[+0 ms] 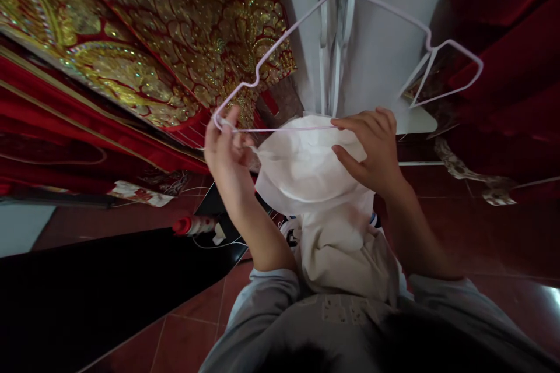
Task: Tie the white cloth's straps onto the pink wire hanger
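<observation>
A pale pink wire hanger hangs upright in front of me, with a white strap looped over its right shoulder. My left hand is closed around the hanger's lower left corner, a thin white strap of the garment at its fingers. At the bottom bar, my right hand has its thumb and fingers spread apart, its fingertips near or against the bar; it grips nothing that I can see. Below the bar, between both hands, hangs a white and cream cloth garment, its lower part bunched near my body.
Red and gold sequined garments hang at the left, dark red cloth at the right. A white stand is behind the hanger. A black surface and a red-capped bottle are at the lower left.
</observation>
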`<state>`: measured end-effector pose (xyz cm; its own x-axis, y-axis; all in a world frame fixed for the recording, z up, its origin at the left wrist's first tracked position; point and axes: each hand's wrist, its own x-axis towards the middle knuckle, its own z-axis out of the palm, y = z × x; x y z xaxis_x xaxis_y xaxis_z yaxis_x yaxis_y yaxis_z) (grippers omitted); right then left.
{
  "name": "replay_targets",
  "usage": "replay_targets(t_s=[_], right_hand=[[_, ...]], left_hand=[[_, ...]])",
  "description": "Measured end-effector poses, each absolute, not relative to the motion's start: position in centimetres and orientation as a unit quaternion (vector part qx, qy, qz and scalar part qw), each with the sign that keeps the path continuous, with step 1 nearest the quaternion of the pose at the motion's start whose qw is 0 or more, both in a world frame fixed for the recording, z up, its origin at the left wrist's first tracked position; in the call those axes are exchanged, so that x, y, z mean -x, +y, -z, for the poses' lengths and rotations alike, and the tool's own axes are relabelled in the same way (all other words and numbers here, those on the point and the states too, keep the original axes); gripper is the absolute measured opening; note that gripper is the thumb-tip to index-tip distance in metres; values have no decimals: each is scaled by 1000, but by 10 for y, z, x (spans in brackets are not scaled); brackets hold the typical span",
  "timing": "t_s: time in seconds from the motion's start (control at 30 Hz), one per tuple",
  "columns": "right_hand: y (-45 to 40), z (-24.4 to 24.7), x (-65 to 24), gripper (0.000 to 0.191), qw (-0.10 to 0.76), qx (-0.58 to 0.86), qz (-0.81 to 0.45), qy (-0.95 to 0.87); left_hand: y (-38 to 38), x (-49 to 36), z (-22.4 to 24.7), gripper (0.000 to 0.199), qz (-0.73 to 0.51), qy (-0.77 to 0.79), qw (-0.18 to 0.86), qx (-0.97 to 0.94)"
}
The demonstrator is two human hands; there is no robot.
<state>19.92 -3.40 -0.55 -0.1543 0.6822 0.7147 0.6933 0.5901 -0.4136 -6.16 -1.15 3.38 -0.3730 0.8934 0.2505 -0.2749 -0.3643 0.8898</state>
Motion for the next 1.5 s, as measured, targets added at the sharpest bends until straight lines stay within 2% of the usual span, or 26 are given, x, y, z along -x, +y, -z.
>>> replay_targets(t_s=[0.13, 0.2, 0.23, 0.3, 0.37, 0.4, 0.43, 0.53, 0.63, 0.8, 0.9, 0.97, 1.03, 1.17, 1.23, 1.33, 1.5], right_hand=[[-37, 3, -192, 37, 462, 456, 2, -761], [-41, 0, -193, 33, 475, 445, 13, -759], [-41, -1, -197, 26, 502, 438, 32, -745], [-38, -5, -213, 14, 614, 425, 101, -657], [-30, -9, -237, 14, 731, 427, 143, -513], [-26, -11, -250, 14, 756, 446, 118, -465], [-22, -14, -261, 15, 747, 481, 64, -454], [-20, -25, -273, 19, 650, 555, -84, -512], [-28, -40, -254, 20, 632, 499, -129, -579], [-17, -56, -240, 35, 738, 380, -22, -557], [7, -44, -270, 44, 739, 356, 44, -571], [19, -28, -292, 60, 727, 381, 75, -566], [22, -10, -304, 67, 746, 378, 112, -537], [4, 9, -285, 53, 814, 308, 214, -444], [-10, 7, -263, 54, 825, 272, 246, -430], [-29, -5, -236, 55, 769, 319, 174, -526], [-42, -19, -216, 57, 488, 426, -23, -762]], left_hand=[[-17, 23, -27, 24, -730, 358, 439, -382], [-19, 10, -30, 20, -737, 336, 433, -394], [-19, 6, -31, 19, -741, 328, 431, -398], [-19, 3, -33, 18, -744, 320, 429, -401], [-18, 3, -32, 18, -742, 318, 433, -401], [-17, 3, -32, 18, -741, 314, 438, -401], [-17, 3, -31, 18, -742, 309, 441, -399], [-16, 0, -28, 21, -753, 302, 438, -387], [-15, -2, -26, 23, -754, 313, 431, -384], [-17, 5, -27, 20, -741, 302, 445, -403], [-17, 10, -27, 18, -736, 283, 453, -416], [-16, 11, -25, 18, -734, 274, 458, -420], [-15, 11, -23, 18, -733, 268, 465, -419], [-16, 11, -24, 19, -727, 302, 468, -401], [-17, 10, -26, 19, -723, 324, 467, -392], [-19, 7, -30, 19, -728, 312, 461, -400], [-19, 11, -33, 25, -740, 324, 423, -412]])
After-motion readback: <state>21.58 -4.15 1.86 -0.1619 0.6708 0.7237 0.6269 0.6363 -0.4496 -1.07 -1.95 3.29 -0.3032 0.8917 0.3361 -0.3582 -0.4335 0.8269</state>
